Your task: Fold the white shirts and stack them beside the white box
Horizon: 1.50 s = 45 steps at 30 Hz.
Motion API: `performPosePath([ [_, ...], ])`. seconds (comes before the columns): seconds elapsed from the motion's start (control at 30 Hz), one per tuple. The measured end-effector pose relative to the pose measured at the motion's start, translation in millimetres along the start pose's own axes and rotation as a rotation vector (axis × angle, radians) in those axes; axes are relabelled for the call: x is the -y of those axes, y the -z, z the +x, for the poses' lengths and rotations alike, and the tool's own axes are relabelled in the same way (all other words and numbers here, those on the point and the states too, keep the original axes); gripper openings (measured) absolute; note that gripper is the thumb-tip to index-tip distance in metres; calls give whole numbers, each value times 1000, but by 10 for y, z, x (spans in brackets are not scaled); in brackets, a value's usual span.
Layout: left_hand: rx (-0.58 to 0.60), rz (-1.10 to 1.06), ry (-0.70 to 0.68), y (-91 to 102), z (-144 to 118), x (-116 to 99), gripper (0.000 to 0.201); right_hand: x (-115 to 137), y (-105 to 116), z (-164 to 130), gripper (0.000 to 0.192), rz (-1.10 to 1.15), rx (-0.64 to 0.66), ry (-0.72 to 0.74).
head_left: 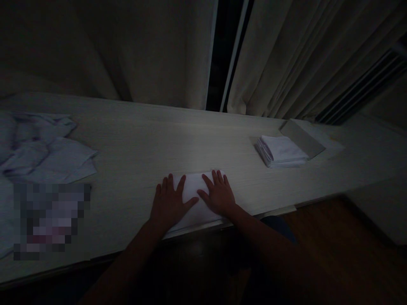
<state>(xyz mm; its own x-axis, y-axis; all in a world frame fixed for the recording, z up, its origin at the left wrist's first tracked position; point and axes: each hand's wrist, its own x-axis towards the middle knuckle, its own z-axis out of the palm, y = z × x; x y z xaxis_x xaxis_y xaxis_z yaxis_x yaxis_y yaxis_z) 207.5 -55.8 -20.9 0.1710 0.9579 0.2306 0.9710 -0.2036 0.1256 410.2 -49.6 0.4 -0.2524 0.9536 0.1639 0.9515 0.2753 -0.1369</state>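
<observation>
A folded white cloth (194, 186) lies at the near edge of a long pale wooden table (136, 144). Both of my hands rest flat on it with fingers spread. My left hand (169, 202) covers the cloth's left side. My right hand (218, 192) presses its right side. Neither hand grips anything. The scene is very dim.
A stack of folded white cloths (281, 151) sits to the right, beside a flat box (302, 137). A heap of loose crumpled cloths (41, 148) covers the table's left end. Curtains (152, 51) hang behind the table. Wooden floor (333, 237) shows at lower right.
</observation>
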Motion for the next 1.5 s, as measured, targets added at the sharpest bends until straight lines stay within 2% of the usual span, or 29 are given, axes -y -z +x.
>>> performPosePath([
  [0.4, 12, 30, -3, -8, -13, 22, 99, 6, 6, 8, 72, 7, 38, -5],
  [0.73, 2, 19, 16, 25, 101, -11, 95, -40, 1, 89, 72, 44, 35, -2],
  [1.03, -26, -41, 10, -21, 11, -60, 97, -103, -3, 49, 73, 23, 41, 12],
  [1.27, -51, -6, 2, 43, 6, -86, 93, -94, 16, 60, 71, 21, 20, 14],
  [1.37, -74, 2, -33, 68, -56, -103, 86, -99, 24, 45, 73, 37, 22, 13],
  [1.5, -49, 1, -25, 57, -179, -79, 85, -90, 54, -31, 75, 70, 40, 12],
])
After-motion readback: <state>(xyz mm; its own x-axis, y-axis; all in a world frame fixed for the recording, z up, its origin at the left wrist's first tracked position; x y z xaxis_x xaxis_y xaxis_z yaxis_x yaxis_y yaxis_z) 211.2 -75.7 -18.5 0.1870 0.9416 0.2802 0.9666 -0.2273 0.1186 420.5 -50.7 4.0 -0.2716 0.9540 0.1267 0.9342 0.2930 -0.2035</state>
